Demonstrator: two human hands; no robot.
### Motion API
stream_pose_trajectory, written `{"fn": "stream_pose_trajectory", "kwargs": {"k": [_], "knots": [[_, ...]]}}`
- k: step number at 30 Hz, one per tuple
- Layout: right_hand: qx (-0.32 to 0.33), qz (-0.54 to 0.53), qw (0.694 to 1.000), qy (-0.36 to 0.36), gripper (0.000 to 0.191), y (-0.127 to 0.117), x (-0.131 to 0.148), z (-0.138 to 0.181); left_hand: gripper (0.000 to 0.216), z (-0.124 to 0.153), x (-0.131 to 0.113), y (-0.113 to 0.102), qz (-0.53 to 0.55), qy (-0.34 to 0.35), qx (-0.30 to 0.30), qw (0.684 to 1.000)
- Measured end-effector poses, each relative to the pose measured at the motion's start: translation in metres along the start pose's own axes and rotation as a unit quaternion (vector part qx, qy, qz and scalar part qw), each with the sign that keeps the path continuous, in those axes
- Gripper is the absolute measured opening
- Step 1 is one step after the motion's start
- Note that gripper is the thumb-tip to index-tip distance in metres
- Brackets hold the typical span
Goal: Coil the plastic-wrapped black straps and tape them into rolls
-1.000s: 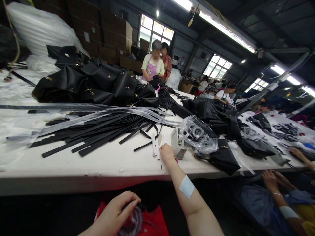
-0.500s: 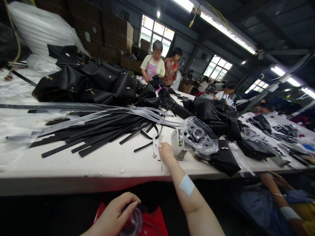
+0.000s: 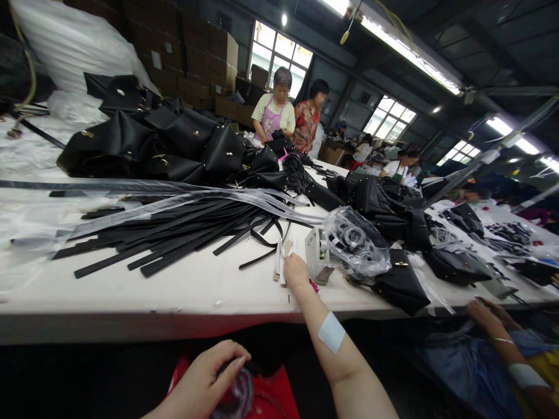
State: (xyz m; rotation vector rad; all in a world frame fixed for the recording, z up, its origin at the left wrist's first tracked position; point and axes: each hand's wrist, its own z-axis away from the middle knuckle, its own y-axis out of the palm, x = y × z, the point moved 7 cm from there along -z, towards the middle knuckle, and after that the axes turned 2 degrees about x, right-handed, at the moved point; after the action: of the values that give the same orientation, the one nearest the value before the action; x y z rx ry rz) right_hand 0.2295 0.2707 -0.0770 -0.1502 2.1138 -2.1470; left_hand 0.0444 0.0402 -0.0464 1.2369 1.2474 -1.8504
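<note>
My right hand [image 3: 296,270] reaches over the table, fingers curled down on a small bunch of white strips [image 3: 282,256]. The back of the hand hides its fingertips. Just right of it stands a grey plastic dispenser-like box [image 3: 315,253]. A clear plastic bag of coiled grey strips [image 3: 354,243] lies beyond that box. Low in front of the table, my left hand [image 3: 213,369] is closed, its thumb and fingers bent round something dark, partly hidden. Beneath it are a clear plastic piece [image 3: 240,393] and red material [image 3: 275,396].
Black straps [image 3: 174,235] lie fanned across the white table [image 3: 183,294], with long grey plastic-wrapped strips [image 3: 209,198] over them. Black bags [image 3: 179,137] are piled behind. Another black bag [image 3: 399,285] is at right, near a co-worker's hands [image 3: 484,314]. Two people [image 3: 273,116] stand across the table.
My right hand has lowered slightly over the white strips, and its fingers now look more curled. The left hand stays in nearly the same place.
</note>
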Motion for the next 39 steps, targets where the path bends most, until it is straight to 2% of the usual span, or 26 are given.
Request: {"fn": "stream_pose_trajectory", "kwargs": {"k": [8, 14, 18, 23, 39], "knots": [[-0.023, 0.009, 0.999, 0.044, 0.03, -0.005, -0.019, 0.003, 0.031, -0.001, 0.0, 0.0, -0.003, 0.0, 0.001, 1.0], [-0.006, -0.001, 1.0, 0.003, 0.029, 0.001, -0.006, 0.027, 0.03, -0.001, -0.001, 0.0, 0.0, 0.005, -0.003, 1.0], [-0.005, -0.016, 1.0, 0.0, 0.027, 0.002, -0.009, 0.035, 0.031, -0.002, -0.003, 0.002, -0.004, 0.007, 0.003, 1.0], [-0.003, -0.027, 1.0, 0.008, 0.026, -0.001, -0.016, 0.032, 0.032, -0.001, -0.006, 0.001, -0.006, 0.007, 0.001, 1.0], [0.022, -0.018, 1.0, -0.011, 0.026, -0.001, -0.011, 0.025, 0.028, -0.001, -0.007, 0.0, -0.002, 0.002, -0.001, 1.0]]}}
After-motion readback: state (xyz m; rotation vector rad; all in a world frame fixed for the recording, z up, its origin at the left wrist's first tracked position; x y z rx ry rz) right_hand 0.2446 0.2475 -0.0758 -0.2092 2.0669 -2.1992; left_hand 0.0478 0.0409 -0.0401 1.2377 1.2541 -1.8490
